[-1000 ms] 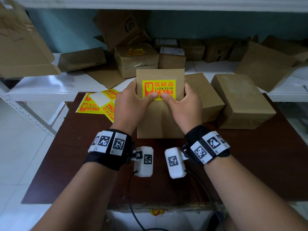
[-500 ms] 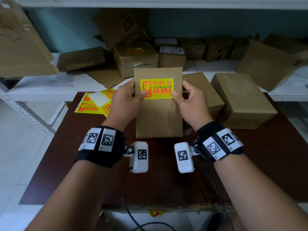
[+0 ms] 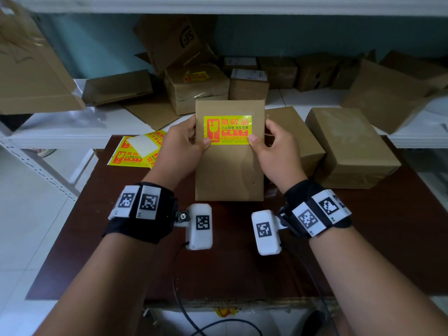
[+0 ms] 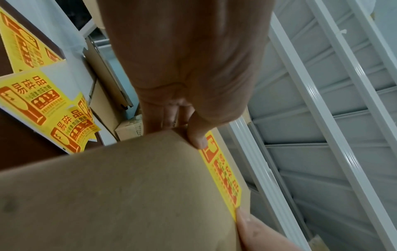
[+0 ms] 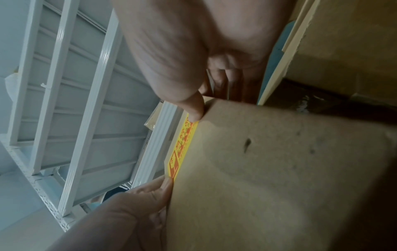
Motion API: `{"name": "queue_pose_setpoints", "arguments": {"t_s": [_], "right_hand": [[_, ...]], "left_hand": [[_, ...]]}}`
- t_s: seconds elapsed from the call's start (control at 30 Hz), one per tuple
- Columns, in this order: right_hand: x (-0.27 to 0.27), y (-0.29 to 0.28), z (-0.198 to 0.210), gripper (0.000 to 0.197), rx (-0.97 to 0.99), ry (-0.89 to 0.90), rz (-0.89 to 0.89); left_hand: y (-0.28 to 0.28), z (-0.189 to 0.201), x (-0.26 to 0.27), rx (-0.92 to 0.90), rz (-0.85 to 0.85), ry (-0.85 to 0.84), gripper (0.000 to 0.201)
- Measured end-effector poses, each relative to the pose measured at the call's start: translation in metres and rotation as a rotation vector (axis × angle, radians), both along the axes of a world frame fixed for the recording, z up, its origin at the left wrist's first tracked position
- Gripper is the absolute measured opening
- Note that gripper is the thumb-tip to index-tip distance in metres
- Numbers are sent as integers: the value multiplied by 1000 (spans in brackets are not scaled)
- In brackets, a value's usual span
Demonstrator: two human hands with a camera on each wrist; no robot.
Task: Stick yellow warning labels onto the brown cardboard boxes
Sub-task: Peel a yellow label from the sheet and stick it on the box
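Note:
A flat brown cardboard box (image 3: 229,170) stands tilted up on the dark table, held between both hands. A yellow warning label (image 3: 227,129) with red print lies flat on its upper face. My left hand (image 3: 184,144) grips the box's left edge, its thumb pressing the label's lower left corner. My right hand (image 3: 274,146) grips the right edge, thumb on the label's lower right corner. The left wrist view shows the box (image 4: 120,195) and label (image 4: 223,176) edge-on under the thumb. The right wrist view shows the same box (image 5: 279,178) and label (image 5: 182,144).
Spare yellow label sheets (image 3: 138,151) lie on the table's (image 3: 388,238) far left corner. Two plain brown boxes (image 3: 349,146) sit to the right of the held box. Several more cartons, one labelled (image 3: 196,88), crowd the white shelf (image 3: 60,132) behind.
Both thumbs have slid outward from the label's middle to its lower corners. Both hands now clasp the box's side edges, and the box sits a little lower and nearer.

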State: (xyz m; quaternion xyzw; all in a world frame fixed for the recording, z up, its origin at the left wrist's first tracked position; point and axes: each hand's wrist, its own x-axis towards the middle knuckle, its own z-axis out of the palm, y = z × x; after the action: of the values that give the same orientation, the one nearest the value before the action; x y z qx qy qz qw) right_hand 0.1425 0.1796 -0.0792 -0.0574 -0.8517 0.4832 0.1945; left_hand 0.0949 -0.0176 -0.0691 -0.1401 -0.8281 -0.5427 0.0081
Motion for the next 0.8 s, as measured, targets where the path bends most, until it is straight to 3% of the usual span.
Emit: {"name": "queue_pose_setpoints", "arguments": {"t_s": [0.6,0.7,0.8], "right_hand": [[0,-2,0,30,-70,-11,1],[0,-5,-1,24,-89,-9,-12],[1,-10,0,16,-117,22,-42]], "left_hand": [[-4,11,6,210,-113,-98,60],[1,10,7,248,-31,-97,42],[7,9,8,175,64,14,33]]}}
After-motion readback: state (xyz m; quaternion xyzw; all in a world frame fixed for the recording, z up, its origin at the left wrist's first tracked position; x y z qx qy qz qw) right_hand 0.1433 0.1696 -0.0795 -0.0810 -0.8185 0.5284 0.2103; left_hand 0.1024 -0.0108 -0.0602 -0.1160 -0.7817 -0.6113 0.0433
